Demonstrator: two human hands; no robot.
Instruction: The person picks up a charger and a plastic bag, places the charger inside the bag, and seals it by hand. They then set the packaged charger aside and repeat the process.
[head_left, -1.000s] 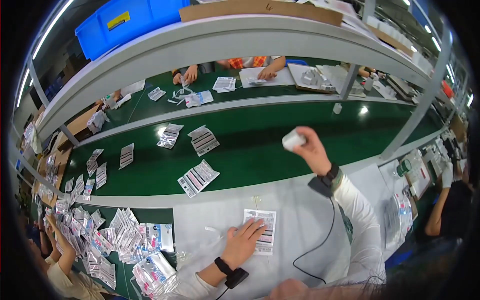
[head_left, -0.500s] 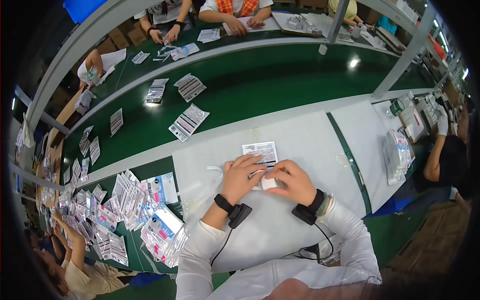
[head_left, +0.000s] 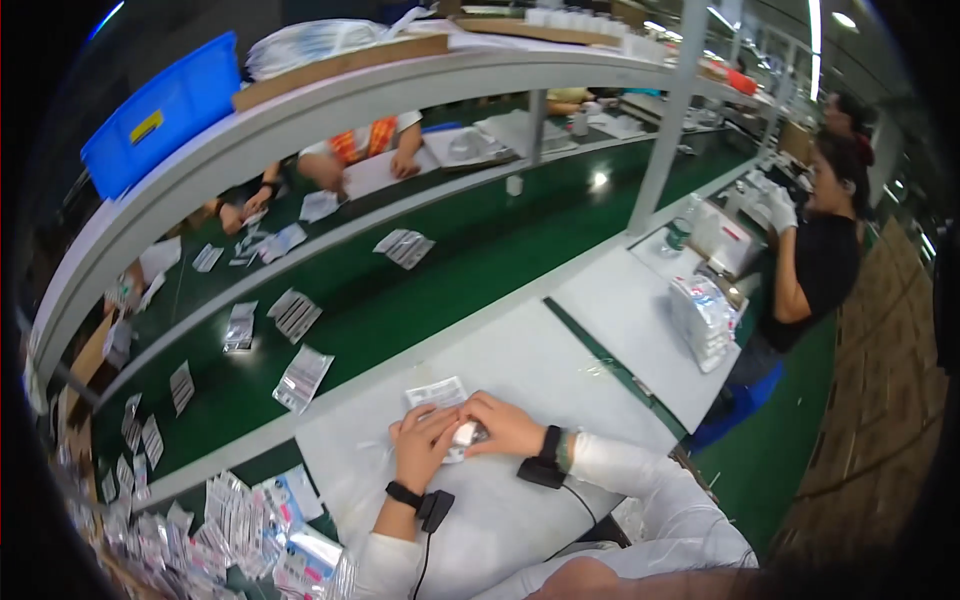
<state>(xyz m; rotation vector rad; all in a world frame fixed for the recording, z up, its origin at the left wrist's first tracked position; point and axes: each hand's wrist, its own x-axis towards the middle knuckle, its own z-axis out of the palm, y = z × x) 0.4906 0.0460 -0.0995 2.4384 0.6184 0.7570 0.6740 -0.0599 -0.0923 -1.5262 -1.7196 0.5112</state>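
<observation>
A small white object, its exact kind hidden by my fingers, is held low over the white work mat. My right hand closes round its right side, thumb below and fingers bent over the top. Against its left side press the curled fingers of my left hand. Just beyond the hands lies a flat printed pouch, silvery white with dark lettering, its near part covered by my fingers. Both wrists wear black bands with a small black box and a cable.
Printed pouches lie spread along the green conveyor. A heap of pouches sits at lower left. To the right stand a pouch stack, a clear bottle and a gloved co-worker. A blue bin rests on the shelf.
My view has swung right and up, bringing the shelf and the right-hand co-worker in. My hands have come closer together round the white object. On the belt, another pouch has appeared.
</observation>
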